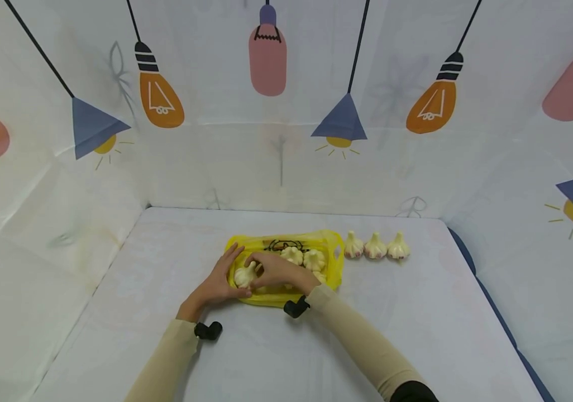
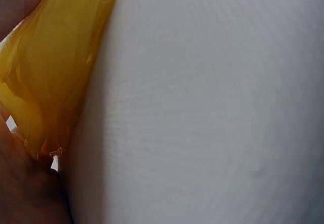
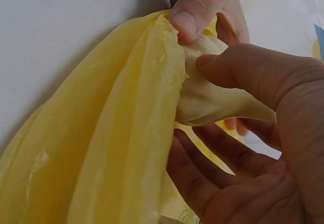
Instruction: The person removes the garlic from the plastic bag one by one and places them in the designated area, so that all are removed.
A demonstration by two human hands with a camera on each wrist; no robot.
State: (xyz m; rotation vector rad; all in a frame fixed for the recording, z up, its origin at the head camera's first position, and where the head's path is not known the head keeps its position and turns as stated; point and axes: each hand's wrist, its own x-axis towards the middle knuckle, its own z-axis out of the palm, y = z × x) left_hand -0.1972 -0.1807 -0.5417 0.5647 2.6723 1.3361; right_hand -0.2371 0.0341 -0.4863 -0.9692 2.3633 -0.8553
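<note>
Currently, both hands work at the mouth of the thin yellow plastic bag (image 1: 286, 245), which lies flat on the white cloth-covered table (image 1: 166, 268), near its middle.

Right hand (image 1: 276, 269): the fingers and thumb are curled around one pale, papery garlic bulb (image 1: 244, 275) at the bag's left edge. In the right wrist view, the thumb lies across the garlic bulb (image 3: 212, 100), and the fingers close under it.

Left hand (image 1: 221, 282): it rests at the bag's left side. In the right wrist view, its thumb (image 3: 195, 11) pinches the crinkled bag rim against the bulb. The left wrist view shows only bag film and table cloth.

Progress, judged from the layout:
- Three further garlic bulbs (image 1: 375, 246) stand in a row on the table, just right of the bag and clear of it.
- At least two bulbs (image 1: 303, 258) remain inside the bag.
- The held bulb sits at the bag opening, partly out of the film.

The work appears roughly half done. The held bulb and those in the bag are not yet in the row.
</note>
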